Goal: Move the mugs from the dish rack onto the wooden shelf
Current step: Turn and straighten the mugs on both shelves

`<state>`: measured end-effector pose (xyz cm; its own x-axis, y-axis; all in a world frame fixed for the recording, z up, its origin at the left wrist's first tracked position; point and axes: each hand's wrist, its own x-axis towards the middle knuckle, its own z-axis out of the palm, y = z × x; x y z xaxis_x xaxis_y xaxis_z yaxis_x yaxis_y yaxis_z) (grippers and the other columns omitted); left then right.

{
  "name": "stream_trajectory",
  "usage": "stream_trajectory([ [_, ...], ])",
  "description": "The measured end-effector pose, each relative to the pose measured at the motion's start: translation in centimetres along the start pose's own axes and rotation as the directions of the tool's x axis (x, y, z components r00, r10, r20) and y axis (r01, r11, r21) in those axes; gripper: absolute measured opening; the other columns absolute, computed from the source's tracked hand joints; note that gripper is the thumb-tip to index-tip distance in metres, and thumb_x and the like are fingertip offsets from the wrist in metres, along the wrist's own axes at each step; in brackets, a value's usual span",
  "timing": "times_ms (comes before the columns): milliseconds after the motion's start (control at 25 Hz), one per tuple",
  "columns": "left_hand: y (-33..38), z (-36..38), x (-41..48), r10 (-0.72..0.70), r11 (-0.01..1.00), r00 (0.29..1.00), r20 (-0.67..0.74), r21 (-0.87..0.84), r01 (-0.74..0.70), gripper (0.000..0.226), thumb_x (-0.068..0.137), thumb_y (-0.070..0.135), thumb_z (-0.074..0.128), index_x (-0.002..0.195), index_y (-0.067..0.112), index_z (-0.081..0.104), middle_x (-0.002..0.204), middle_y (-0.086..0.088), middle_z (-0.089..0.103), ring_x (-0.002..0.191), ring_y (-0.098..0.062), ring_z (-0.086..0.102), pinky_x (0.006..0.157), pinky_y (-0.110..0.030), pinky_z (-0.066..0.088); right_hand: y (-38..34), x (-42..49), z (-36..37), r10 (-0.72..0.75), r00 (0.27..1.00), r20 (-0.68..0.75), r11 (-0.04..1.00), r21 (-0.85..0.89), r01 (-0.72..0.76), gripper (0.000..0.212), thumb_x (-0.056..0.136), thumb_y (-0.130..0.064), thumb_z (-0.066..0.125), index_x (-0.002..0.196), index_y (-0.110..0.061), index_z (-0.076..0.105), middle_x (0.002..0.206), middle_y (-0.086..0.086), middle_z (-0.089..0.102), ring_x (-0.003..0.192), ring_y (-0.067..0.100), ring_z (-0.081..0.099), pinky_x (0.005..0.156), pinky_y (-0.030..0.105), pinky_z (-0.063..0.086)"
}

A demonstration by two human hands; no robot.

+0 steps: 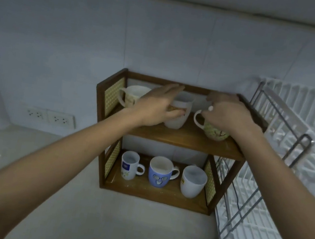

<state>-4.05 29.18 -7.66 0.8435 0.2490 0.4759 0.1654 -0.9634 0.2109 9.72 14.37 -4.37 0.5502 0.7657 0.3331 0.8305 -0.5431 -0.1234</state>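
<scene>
We're on the wooden shelf top tier: left hand grip wrapped on the white mug, right hand fingers closed over the green mug rim, prob. seating both upright. Count: 3 mugs up top, 3 below. Dish rack shows no mugs.
</scene>
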Motion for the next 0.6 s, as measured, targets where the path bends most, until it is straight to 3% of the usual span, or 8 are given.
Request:
stream_trajectory([
  [80,-0.2,0.9,-4.3,0.226,0.974,0.956,-0.185,0.043,-0.222,0.046,0.092,0.032,0.054,0.132,0.011,0.052,0.13,-0.01,0.058,0.118,-0.022,0.054,0.097,-0.037,0.047,-0.6,-3.8,2.0,-0.017,0.993,-0.114,0.953,0.299,0.051,0.012,0.083,-0.03,0.055,0.081,-0.024,0.065,0.075,-0.002,0.068,0.067,0.016,0.063,0.052,0.028,0.047],
  [120,-0.7,1.5,-6.4,0.357,0.934,0.914,-0.192,0.064,-0.351,0.033,0.092,0.025,0.054,0.119,0.009,0.061,0.114,-0.01,0.065,0.104,-0.021,0.061,0.086,-0.035,0.051,-0.8,-5.2,3.3,-0.03,0.999,-0.017,0.916,0.4,0.034,0.016,0.083,-0.027,0.056,0.07,-0.022,0.065,0.064,-0.004,0.067,0.059,0.013,0.062,0.049,0.028,0.048],
  [200,-2.3,3.4,-10.0,0.528,0.846,0.849,-0.014,0.091,-0.525,0.02,0.09,0.018,0.055,0.101,0.009,0.07,0.092,-0.006,0.071,0.083,-0.02,0.065,0.067,-0.033,0.053,-1.1,-7.2,6.5,-0.082,0.946,0.314,0.888,0.453,-0.073,0.024,0.084,-0.021,0.056,0.061,-0.02,0.065,0.056,-0.004,0.068,0.049,0.009,0.062,0.046,0.025,0.049],
  [240,-3.2,4.4,-11.1,0.502,0.852,0.854,0.135,0.092,-0.516,0.018,0.089,0.018,0.056,0.1,0.012,0.07,0.091,-0.004,0.072,0.082,-0.02,0.066,0.064,-0.035,0.054,-1.2,-7.4,8.3,-0.095,0.887,0.453,0.898,0.423,-0.12,0.023,0.085,-0.02,0.057,0.064,-0.016,0.066,0.058,-0.004,0.069,0.049,0.009,0.062,0.045,0.023,0.047],
  [320,-5.3,6.6,-11.8,0.223,0.953,0.894,0.389,0.107,-0.284,0.027,0.09,0.019,0.055,0.116,0.02,0.063,0.112,-0.002,0.068,0.102,-0.021,0.064,0.076,-0.04,0.055,-1.4,-6.5,11.8,-0.072,0.812,0.579,0.928,0.337,-0.158,0.02,0.086,-0.016,0.056,0.069,-0.01,0.063,0.062,0.002,0.064,0.054,0.014,0.056,0.049,0.024,0.041],
  [440,-8.4,9.5,-11.0,-0.205,0.972,0.819,0.536,0.206,0.108,0.057,0.089,0.012,0.058,0.141,0.028,0.04,0.145,-0.004,0.046,0.129,-0.025,0.047,0.1,-0.043,0.046,-1.7,-3.7,16.0,0.014,0.791,0.612,0.986,0.123,-0.112,0.016,0.087,-0.02,0.053,0.076,-0.009,0.056,0.071,0.008,0.056,0.063,0.02,0.051,0.054,0.028,0.036],
  [520,-9.5,11.1,-10.0,-0.274,0.952,0.754,0.597,0.279,0.125,0.069,0.086,0.011,0.064,0.145,0.03,0.032,0.151,-0.004,0.039,0.133,-0.027,0.042,0.104,-0.043,0.044,-2.2,-2.1,18.0,0.039,0.77,0.637,0.998,0.006,-0.055,0.031,0.088,-0.033,0.054,0.106,-0.008,0.058,0.097,0.011,0.062,0.083,0.023,0.058,0.065,0.03,0.044],
  [600,-9.9,12.5,-9.0,-0.304,0.942,0.697,0.65,0.315,0.116,0.073,0.086,0.018,0.066,0.147,0.03,0.028,0.153,-0.005,0.034,0.133,-0.028,0.042,0.104,-0.042,0.043,-2.7,-1.0,19.6,0.069,0.738,0.671,0.998,-0.046,-0.051,0.066,0.084,-0.052,0.056,0.135,-0.013,0.042,0.127,0.013,0.055,0.112,0.029,0.054,0.088,0.037,0.048],
])
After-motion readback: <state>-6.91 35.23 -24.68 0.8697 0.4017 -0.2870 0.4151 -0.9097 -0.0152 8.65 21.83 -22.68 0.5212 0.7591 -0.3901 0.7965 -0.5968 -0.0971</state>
